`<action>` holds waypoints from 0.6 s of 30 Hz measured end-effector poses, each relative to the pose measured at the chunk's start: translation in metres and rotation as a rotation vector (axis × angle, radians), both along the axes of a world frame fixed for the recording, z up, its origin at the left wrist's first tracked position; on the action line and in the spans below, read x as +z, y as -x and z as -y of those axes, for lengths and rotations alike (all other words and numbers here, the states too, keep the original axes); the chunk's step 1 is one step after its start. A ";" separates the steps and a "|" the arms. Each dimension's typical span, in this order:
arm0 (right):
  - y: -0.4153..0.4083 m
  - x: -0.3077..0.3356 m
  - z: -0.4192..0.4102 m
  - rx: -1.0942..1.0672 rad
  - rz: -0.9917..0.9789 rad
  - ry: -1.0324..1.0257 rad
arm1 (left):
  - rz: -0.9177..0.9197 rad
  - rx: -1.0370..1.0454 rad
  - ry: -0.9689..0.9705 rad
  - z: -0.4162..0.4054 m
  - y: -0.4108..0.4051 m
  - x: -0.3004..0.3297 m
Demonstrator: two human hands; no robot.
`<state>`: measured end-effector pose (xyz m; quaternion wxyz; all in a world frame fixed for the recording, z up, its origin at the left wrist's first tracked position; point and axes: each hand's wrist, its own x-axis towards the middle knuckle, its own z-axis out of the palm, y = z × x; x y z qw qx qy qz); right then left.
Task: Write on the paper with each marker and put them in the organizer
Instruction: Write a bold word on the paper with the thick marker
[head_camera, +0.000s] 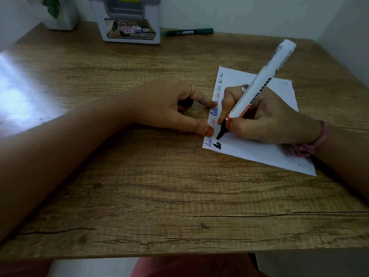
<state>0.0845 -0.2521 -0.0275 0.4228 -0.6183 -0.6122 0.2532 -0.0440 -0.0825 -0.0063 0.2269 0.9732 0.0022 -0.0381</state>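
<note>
White board marker [259, 84], black tip on paper [259, 154] near its lower left corner, tilted up and away to the right; thick black strokes just begun there. Held low on the barrel in right hand [265, 118], thumb and forefinger pinched just above the tip, probably for control of the stroke. Paper lying skewed at the right side of desk [139, 196], a column of small coloured words along its left edge.

Left hand [171, 104] resting at that left edge, thumb and forefinger tips on the paper, likely to pin it against the drag of the tip; dark object, probably the marker's cap, tucked under the curled fingers.

Green marker [187, 32] capped, lying flat at desk's back, just beside organizer [129, 27]; apparently not yet put in. White plant pot [60, 19] at back left.
</note>
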 end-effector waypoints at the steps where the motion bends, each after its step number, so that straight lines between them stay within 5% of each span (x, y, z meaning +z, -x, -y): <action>1: 0.000 0.000 0.000 -0.006 -0.005 0.005 | 0.017 -0.010 0.000 -0.001 0.000 -0.001; 18: 0.002 0.004 -0.001 0.012 0.033 0.030 | 0.019 -0.011 0.033 -0.005 -0.002 -0.004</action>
